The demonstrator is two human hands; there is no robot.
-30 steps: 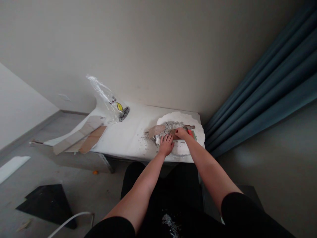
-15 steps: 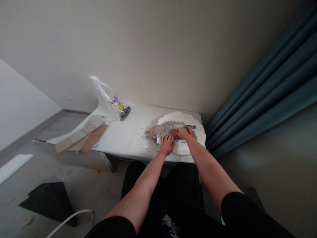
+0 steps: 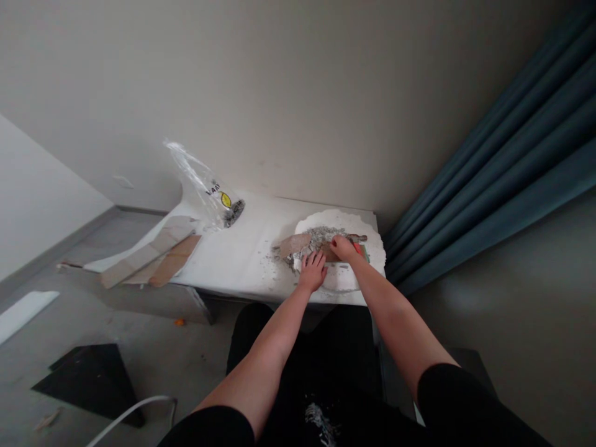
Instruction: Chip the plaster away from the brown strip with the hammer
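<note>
My left hand [image 3: 312, 272] lies flat with fingers spread on the near left rim of a white scalloped plate [image 3: 367, 231] on the white table [image 3: 242, 248]. My right hand [image 3: 343, 248] is closed on a brown piece of cardboard [image 3: 329, 250], pressed into a heap of grey crumbly debris [image 3: 319, 236] on the plate. A red and green object [image 3: 362, 251] shows just right of that hand. Another cardboard piece [image 3: 293, 244] lies at the plate's left edge.
A clear plastic bag [image 3: 205, 189] with a yellow logo stands at the table's back left. Cardboard strips [image 3: 153, 259] overhang the left end. A blue curtain [image 3: 493, 161] hangs at the right. A black sheet [image 3: 88, 382] lies on the floor, along with a white tube [image 3: 135, 413].
The view shifts slightly. My right hand has edged a little along the debris; my left hand stays on the plate rim.
</note>
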